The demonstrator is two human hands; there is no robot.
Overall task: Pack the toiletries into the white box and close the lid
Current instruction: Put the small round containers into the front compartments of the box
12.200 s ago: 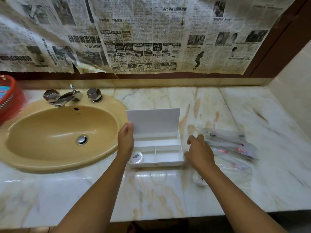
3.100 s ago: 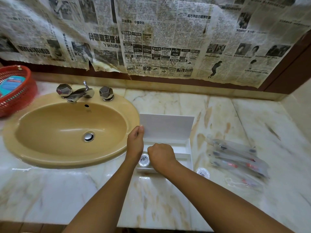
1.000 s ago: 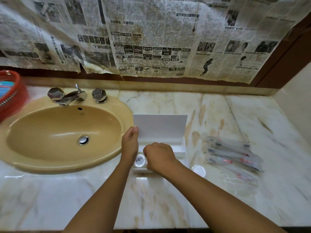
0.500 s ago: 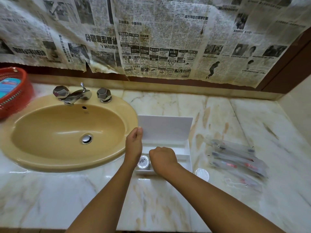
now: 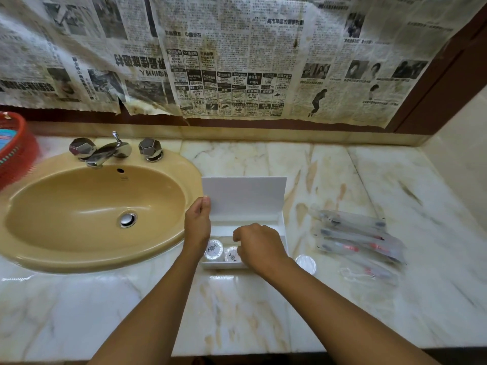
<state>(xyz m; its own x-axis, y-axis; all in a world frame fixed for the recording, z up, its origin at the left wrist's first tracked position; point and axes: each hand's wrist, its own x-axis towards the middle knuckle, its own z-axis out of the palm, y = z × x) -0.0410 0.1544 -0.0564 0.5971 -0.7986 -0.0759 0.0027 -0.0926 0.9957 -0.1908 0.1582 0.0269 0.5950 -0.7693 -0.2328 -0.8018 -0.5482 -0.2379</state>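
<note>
Sitting on the marble tabletop (image 5: 237, 306) just right of the sink (image 5: 95, 212), the white box (image 5: 282, 233) lies with its long axis running left to right, its open side facing up and its lid (image 5: 245, 197) standing nearly upright along the far edge, the inner face turned toward the person. Dividers split the inside into a long strip at the back and smaller compartments at the front. Two round foil-topped tubs (image 5: 214, 249) sit side by side in the front left compartment, printed tops up. The left hand (image 5: 198, 222) is closed lightly on the lid's left edge, thumb against the inner face, holding it up. The right hand (image 5: 259, 246) hangs over the front of the box with its fingers curled down beside the second tub; whether they grip it cannot be told, since the knuckles hide the fingertips. A third round tub (image 5: 305, 264) rests on the tabletop just off the box's front right corner. Farther right, well apart from the box, a loose pile of clear plastic packets (image 5: 355, 238) holding long thin items lies with its long axes running left to right, slanting slightly toward the person on the right. A chrome tap (image 5: 105, 152) with two faceted knobs sits behind the sink, a red basket (image 5: 14, 148) shows at the far left edge, and old newspaper sheets (image 5: 237, 61) cover the wall above.
</note>
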